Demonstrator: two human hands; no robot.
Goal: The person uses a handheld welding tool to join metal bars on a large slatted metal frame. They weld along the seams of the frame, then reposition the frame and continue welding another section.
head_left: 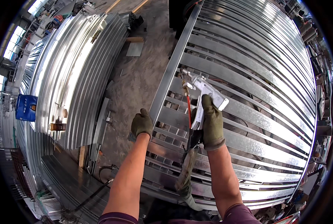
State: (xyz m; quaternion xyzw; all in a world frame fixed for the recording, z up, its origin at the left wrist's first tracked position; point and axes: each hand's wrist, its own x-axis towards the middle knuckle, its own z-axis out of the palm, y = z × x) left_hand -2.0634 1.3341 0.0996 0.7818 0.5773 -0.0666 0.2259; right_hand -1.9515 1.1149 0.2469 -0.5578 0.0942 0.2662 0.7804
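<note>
A silver pistol-shaped welding gun point(210, 92) is in my right hand point(213, 125), gloved in olive green, with the fingers closed round its handle. Its thin nozzle points up and left, over the slats near the frame's long edge rail point(173, 71). Beside the gun runs a red tube point(189, 112), and a cloth-wrapped cable point(187, 173) hangs down toward me. My left hand point(142, 123), in a matching glove, is closed at the rail's outer side. A small grey edge shows below that fist; whatever the fingers hold is hidden.
The large slatted metal frame point(248, 74) fills the right side, with gaps between its slats. To the left lies a tall stack of shiny metal profiles point(95, 74), bearing a blue bag point(26, 107). Concrete floor point(136, 80) runs between them. A black hose point(95, 192) lies at lower left.
</note>
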